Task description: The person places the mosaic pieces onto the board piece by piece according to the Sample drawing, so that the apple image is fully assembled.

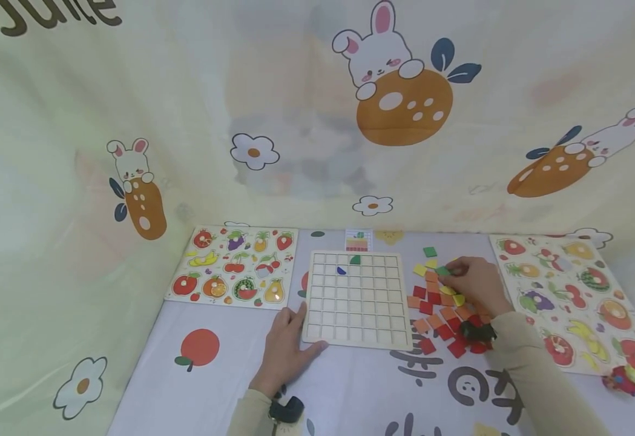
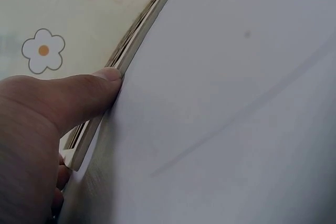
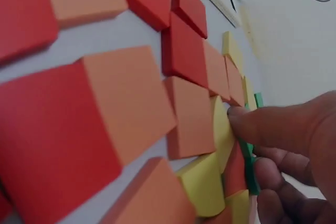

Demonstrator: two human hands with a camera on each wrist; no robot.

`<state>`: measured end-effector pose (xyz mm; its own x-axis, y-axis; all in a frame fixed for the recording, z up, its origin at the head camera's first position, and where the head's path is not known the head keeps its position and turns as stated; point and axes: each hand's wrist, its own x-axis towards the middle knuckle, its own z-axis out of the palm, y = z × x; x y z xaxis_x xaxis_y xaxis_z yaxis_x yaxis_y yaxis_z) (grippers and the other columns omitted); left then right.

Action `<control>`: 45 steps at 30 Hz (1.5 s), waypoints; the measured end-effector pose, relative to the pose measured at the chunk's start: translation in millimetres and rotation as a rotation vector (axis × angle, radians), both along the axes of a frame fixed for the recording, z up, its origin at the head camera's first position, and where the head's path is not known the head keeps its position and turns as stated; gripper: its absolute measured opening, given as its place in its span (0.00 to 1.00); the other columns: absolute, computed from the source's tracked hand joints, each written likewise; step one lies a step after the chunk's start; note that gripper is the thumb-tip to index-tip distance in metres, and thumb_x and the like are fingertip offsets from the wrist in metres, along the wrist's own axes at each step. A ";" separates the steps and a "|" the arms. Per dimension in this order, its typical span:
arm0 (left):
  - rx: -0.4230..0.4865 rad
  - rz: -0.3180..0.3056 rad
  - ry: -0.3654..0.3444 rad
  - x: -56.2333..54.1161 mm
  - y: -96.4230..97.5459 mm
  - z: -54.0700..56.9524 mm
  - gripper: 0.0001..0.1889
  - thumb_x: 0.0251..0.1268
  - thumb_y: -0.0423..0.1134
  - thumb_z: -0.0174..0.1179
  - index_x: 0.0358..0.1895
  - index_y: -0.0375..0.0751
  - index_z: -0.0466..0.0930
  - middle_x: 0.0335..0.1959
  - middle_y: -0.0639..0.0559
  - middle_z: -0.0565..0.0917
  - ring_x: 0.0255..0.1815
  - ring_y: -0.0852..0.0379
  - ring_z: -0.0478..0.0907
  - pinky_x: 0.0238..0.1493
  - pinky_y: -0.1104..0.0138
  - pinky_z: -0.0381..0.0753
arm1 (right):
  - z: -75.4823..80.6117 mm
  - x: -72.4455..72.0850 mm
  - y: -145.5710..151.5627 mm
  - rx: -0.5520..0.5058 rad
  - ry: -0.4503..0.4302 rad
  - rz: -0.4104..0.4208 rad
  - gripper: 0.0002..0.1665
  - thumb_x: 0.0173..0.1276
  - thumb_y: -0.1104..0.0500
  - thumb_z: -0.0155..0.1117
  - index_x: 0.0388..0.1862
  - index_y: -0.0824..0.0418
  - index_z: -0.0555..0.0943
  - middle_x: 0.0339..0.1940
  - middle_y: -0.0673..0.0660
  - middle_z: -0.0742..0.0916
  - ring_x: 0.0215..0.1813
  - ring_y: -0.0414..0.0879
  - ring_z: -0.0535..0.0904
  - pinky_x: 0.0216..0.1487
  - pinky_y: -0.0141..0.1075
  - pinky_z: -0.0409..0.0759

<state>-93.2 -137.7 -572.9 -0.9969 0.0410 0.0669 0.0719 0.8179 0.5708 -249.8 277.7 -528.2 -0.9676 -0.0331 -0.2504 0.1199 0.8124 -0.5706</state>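
A pale wooden grid board (image 1: 328,298) lies in the middle of the table in the head view. On it sit a green quarter-round piece (image 1: 355,260) and a blue half-round piece (image 1: 341,270). My left hand (image 1: 287,351) holds the board's near left corner, thumb along the near edge and fingers at the left side. Beyond the board's right side, my right hand (image 1: 475,283) pinches a green tile (image 1: 442,271) at the far end of a loose pile. Red tiles (image 3: 186,51), orange tiles (image 3: 128,95) and yellow pieces (image 3: 202,184) spread beside its fingers in the right wrist view.
A fruit puzzle board (image 1: 221,280) lies at the left, another fruit puzzle board (image 1: 559,290) at the right. A small pattern card (image 1: 358,240) stands behind the grid board. One green tile (image 1: 430,252) lies apart. A printed curtain (image 1: 306,181) rises behind the table.
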 end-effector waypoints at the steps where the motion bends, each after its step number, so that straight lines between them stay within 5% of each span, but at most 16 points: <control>1: 0.001 0.000 -0.004 -0.1 -0.1 0.3 0.50 0.61 0.60 0.75 0.82 0.43 0.65 0.42 0.57 0.63 0.42 0.63 0.58 0.39 0.70 0.61 | 0.1 -0.5 -0.6 0.004 -0.005 0.002 0.32 0.71 0.45 0.73 0.61 0.68 0.81 0.53 0.70 0.87 0.45 0.55 0.82 0.41 0.38 0.80; 13: -0.005 0.011 -0.011 -0.9 -1.0 -3.0 0.51 0.60 0.62 0.75 0.82 0.45 0.65 0.42 0.59 0.63 0.41 0.63 0.58 0.39 0.71 0.61 | 4.3 -1.3 -6.0 -0.001 -0.050 -0.010 0.31 0.71 0.49 0.74 0.60 0.70 0.78 0.54 0.70 0.86 0.48 0.58 0.81 0.48 0.45 0.82; 21: 0.001 0.009 -0.006 -0.6 -0.5 -3.1 0.51 0.60 0.62 0.75 0.82 0.44 0.65 0.42 0.58 0.63 0.42 0.63 0.58 0.39 0.71 0.61 | 1.3 0.4 -9.4 -0.015 0.100 -0.002 0.22 0.76 0.49 0.68 0.57 0.65 0.80 0.48 0.65 0.88 0.42 0.54 0.81 0.41 0.38 0.77; 25: -0.002 0.009 -0.005 -0.7 -0.8 -2.9 0.51 0.60 0.62 0.75 0.82 0.44 0.65 0.42 0.58 0.63 0.42 0.63 0.58 0.39 0.71 0.61 | 0.7 -0.6 -11.5 -0.045 0.197 0.013 0.25 0.77 0.50 0.66 0.65 0.61 0.77 0.50 0.65 0.86 0.44 0.55 0.80 0.39 0.35 0.78; 31: -0.002 0.004 -0.004 0.2 -0.6 -1.7 0.51 0.60 0.61 0.75 0.82 0.43 0.65 0.41 0.58 0.63 0.41 0.63 0.58 0.38 0.71 0.61 | -1.0 -3.3 -20.6 -0.160 0.337 -0.043 0.26 0.83 0.46 0.58 0.72 0.55 0.78 0.52 0.62 0.85 0.49 0.53 0.77 0.40 0.30 0.76; 37: 0.010 0.007 -0.018 0.7 -0.5 0.4 0.50 0.60 0.60 0.76 0.82 0.43 0.65 0.41 0.57 0.62 0.42 0.63 0.58 0.39 0.70 0.61 | -1.6 -9.3 -36.2 -0.304 0.480 -0.140 0.23 0.80 0.49 0.65 0.68 0.55 0.83 0.48 0.59 0.87 0.45 0.39 0.78 0.45 0.20 0.73; 41: 0.015 0.007 -0.013 0.7 -1.1 1.4 0.50 0.60 0.60 0.76 0.82 0.43 0.66 0.41 0.58 0.62 0.41 0.63 0.58 0.39 0.70 0.61 | -1.6 -14.6 -51.3 -0.456 0.489 -0.209 0.23 0.77 0.50 0.69 0.66 0.55 0.85 0.43 0.49 0.87 0.42 0.31 0.80 0.45 0.19 0.75; 45: 0.020 0.007 -0.006 0.9 -1.1 0.7 0.50 0.60 0.60 0.76 0.82 0.43 0.66 0.41 0.58 0.62 0.41 0.63 0.58 0.39 0.70 0.61 | -2.2 -18.8 -67.8 -0.552 0.447 -0.237 0.24 0.75 0.49 0.71 0.65 0.56 0.84 0.38 0.42 0.87 0.41 0.35 0.81 0.41 0.22 0.77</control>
